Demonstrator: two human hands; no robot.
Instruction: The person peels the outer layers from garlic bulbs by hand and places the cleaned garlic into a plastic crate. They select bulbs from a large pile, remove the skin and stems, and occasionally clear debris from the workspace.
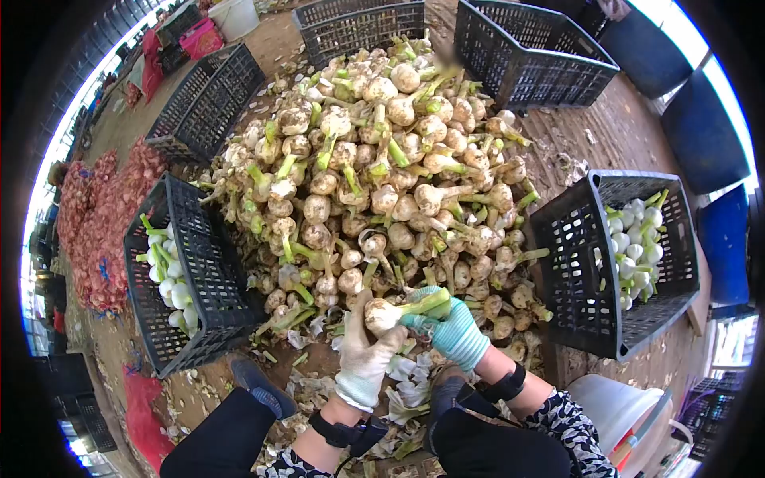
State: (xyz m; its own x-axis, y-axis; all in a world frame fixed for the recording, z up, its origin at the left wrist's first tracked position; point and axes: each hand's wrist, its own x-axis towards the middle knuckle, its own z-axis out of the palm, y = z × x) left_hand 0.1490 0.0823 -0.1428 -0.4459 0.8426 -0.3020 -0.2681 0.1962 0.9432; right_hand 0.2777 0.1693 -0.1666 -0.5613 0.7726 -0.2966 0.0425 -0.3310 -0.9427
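The gloved left hand [368, 350] grasps the bulb end of a garlic bulb [382, 316] at the near edge of the garlic heap [374, 183], while the gloved right hand [453, 325] grips its green stalk. Beyond them, black crates holding white peeled bulbs stand left [187, 271] and right [613, 263] of the heap.

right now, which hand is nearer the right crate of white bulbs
Right. The right hand touches the green stem, left of the crate; the left hand holds the bulb, farther left.
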